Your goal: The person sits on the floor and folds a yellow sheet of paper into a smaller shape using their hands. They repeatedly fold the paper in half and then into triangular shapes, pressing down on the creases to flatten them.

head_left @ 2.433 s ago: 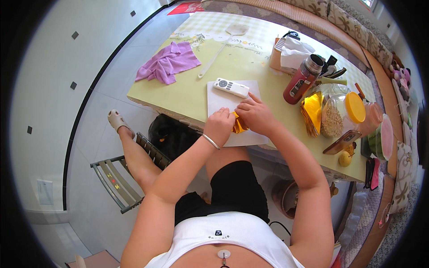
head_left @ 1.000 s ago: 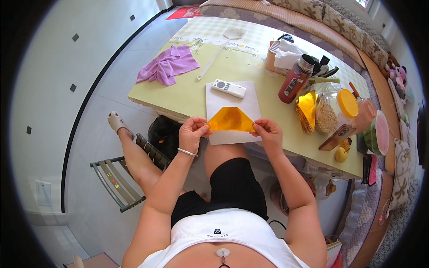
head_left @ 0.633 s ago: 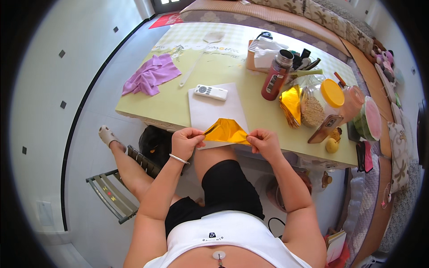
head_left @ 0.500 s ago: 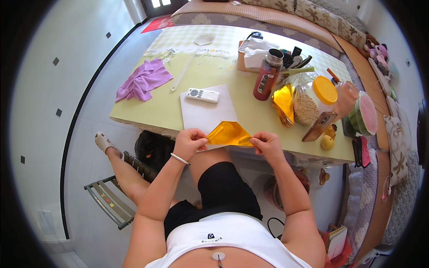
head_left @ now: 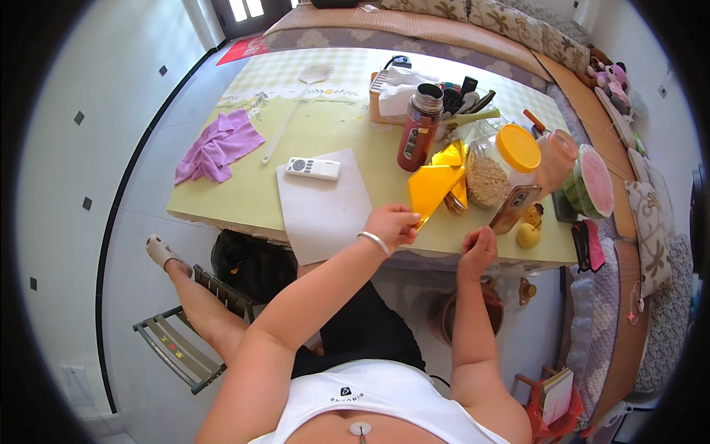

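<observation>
My left hand (head_left: 396, 224), with a pale bracelet at its wrist, reaches across to the right and pinches the lower corner of a folded gold paper (head_left: 429, 186). The gold paper slants up against a pile of folded gold papers (head_left: 456, 201) beside the jar of pale grains (head_left: 488, 176). Just off the table's front edge, my right hand (head_left: 479, 254) is closed with nothing visible in it. It is nearest to a phone (head_left: 514, 209) that leans against the jar. A white sheet (head_left: 325, 214) lies on the table with a white remote control (head_left: 313, 169) on it.
Behind the gold papers stand a dark red flask (head_left: 418, 137) and a tissue box (head_left: 384, 103). Right of the jar are a cut watermelon (head_left: 592, 183) and a yellow fruit (head_left: 527, 235). A purple cloth (head_left: 218, 146) and a fly swatter (head_left: 292, 115) lie on the left.
My left hand has carried the gold paper rightward to the pile. My right hand has let go of it and moved right, toward the phone. The view has shifted slightly.
</observation>
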### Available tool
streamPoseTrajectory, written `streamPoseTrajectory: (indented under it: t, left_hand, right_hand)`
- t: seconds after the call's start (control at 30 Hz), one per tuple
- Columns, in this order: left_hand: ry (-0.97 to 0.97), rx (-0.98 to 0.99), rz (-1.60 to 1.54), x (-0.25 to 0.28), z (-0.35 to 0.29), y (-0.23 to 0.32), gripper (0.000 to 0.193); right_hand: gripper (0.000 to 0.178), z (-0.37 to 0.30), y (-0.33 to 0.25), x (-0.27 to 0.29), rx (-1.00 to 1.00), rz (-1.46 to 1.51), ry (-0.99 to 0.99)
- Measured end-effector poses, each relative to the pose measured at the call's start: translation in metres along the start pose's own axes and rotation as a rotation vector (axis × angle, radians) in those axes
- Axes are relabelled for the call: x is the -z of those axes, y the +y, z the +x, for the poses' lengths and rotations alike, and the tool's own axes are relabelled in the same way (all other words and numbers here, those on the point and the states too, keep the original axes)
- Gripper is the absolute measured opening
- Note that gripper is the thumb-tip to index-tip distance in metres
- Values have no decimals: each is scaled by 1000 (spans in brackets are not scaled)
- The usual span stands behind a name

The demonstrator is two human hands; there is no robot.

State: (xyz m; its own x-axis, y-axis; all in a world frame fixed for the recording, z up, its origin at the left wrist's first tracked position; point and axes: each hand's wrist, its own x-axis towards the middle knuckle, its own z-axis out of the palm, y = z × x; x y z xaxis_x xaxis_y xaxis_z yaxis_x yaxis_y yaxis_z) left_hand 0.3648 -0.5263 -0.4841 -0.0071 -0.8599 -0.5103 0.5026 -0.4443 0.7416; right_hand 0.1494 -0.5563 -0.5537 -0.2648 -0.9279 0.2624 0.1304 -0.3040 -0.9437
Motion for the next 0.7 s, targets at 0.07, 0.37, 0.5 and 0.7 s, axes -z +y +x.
streamPoseTrajectory:
  t: [0.07,0.37,0.5,0.7]
  left_hand:
    - [17,-1,-59,-19,22,-5,12]
    - [-93,95,-95,-66,68,8,27]
    - [-74,-231,499,-29,18,-2,26]
    - [421,-1149,1441,95,-76,-20,54]
  right_hand:
    - [38,-1,-1,-1,24,-26,-35]
    - [35,1,5,-6,74,-72,-74]
    - [35,1,3,-5,79,-113,-79]
    - [21,-1,11,-10,94,-217,-230]
